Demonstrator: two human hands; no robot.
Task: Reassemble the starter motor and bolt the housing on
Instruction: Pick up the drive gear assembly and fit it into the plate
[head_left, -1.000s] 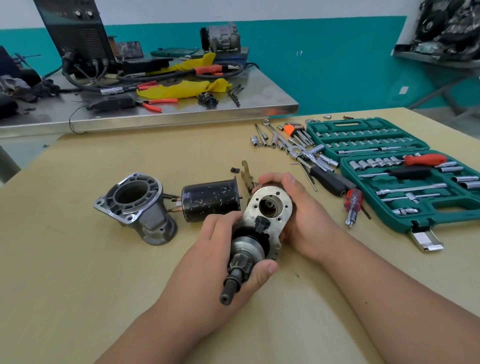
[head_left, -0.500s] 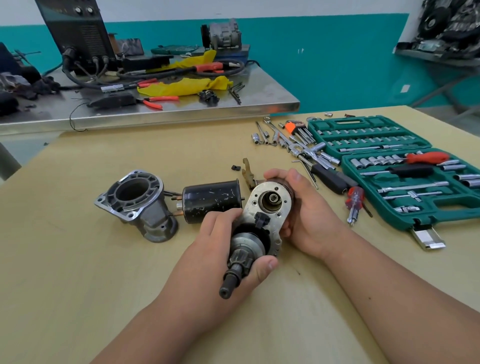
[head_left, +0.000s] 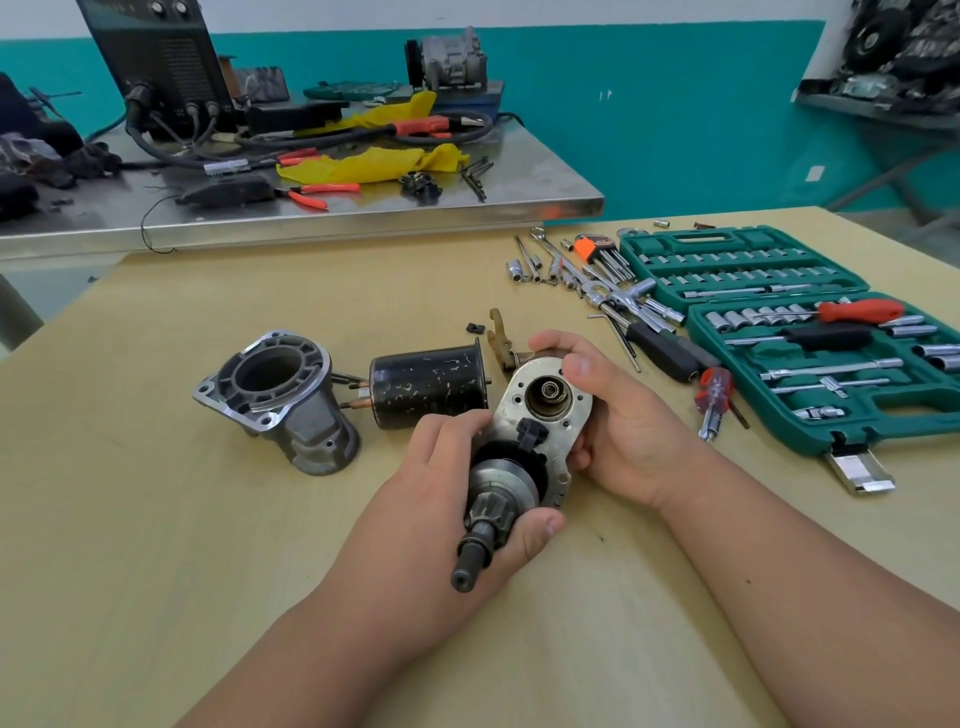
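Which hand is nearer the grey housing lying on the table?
Left. The left hand grips the drive assembly just right of the grey housing, not touching it. The right hand holds the assembly's far side, farther away.

Two bare forearms, sleeveless and gloveless, left grip (head_left: 441, 499) and right grip (head_left: 628, 431).

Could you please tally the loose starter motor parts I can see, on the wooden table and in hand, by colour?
Grey aluminium housing: 1
Black cylindrical motor body: 1
Silver plate and pinion assembly, held by both hands: 1
Brass-coloured fork lever: 1
Small black piece: 1
Total: 5
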